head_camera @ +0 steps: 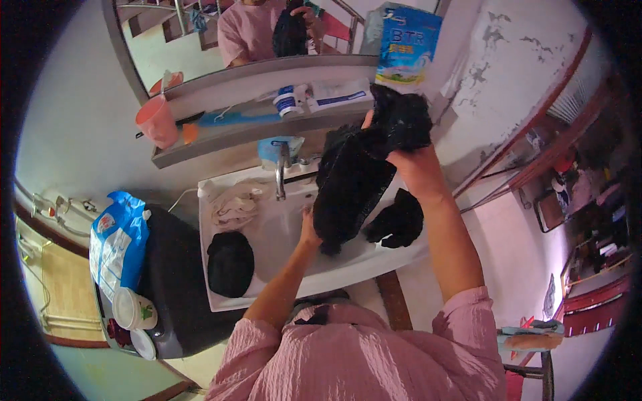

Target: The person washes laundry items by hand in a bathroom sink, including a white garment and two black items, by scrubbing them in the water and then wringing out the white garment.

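A large black cloth item [351, 185] hangs over the right half of the white washbasin [341, 275]. My right hand [419, 173] grips its bunched upper end, where the cloth hides most of the fingers. Against its lower left edge is my left hand [310, 228], partly covered by the cloth, with the thumb side showing. Another black cloth piece [398, 223] lies at the basin's right side. On the left rim sits a folded black cloth [230, 265], and behind it a crumpled beige cloth [238, 205]. A thin stream seems to fall from the chrome faucet [281, 180].
Behind the basin runs a shelf [215, 140] with a pink cup [158, 123] and tubes, below a mirror [175, 45]. A blue bag [409, 47] stands at the right. Left of the basin, a dark cabinet [175, 280] carries a blue-white bag [120, 245] and a tub [133, 308].
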The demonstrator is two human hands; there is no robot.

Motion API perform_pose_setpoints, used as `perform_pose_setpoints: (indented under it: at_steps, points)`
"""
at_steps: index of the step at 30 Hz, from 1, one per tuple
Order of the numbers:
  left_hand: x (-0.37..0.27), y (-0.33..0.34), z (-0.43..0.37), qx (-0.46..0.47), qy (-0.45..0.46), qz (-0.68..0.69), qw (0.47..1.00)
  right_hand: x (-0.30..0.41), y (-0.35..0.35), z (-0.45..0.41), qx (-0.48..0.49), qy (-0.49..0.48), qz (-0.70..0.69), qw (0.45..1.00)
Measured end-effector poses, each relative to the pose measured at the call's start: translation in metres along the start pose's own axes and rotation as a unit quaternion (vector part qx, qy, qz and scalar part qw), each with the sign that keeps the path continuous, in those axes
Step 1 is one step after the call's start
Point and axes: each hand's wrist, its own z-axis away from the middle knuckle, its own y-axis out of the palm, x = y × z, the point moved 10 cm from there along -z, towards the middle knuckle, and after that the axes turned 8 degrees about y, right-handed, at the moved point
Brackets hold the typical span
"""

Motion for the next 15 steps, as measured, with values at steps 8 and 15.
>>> perform_pose_setpoints:
  at_steps: [8,15]
  points:
    - [-0.070,-0.042,-0.041,-0.002,-0.210,0.339,0.917,-0.097,-0.101,0.048,-0.080,0.083,0.193,0.974]
    - [-0.135,-0.033,-0.078,-0.036,-0.105,0.354,0.929,-0.247,-0.057,0.119,0.035,0.202,0.283,0.937]
